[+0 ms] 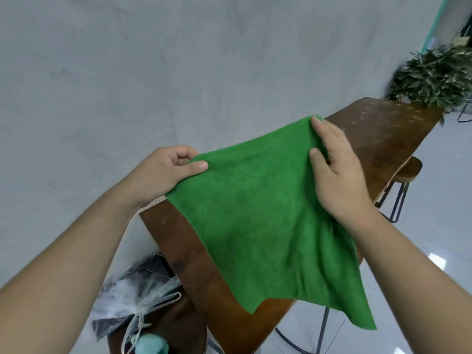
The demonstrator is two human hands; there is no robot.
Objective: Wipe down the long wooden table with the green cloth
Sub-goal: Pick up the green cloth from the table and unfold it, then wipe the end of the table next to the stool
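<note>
The green cloth hangs spread out in the air above the long wooden table, which runs from the lower middle to the upper right along a grey wall. My left hand pinches the cloth's left top corner between thumb and curled fingers. My right hand grips the right top corner, thumb on the near face and fingers behind the fabric. The cloth's lower edge droops over the table's near part and hides much of the tabletop.
A round wooden stool on black metal legs stands by the table's right edge. A clear plastic bag with dark items and a teal object lie on another stool at the lower left. A leafy plant stands beyond the table's far end.
</note>
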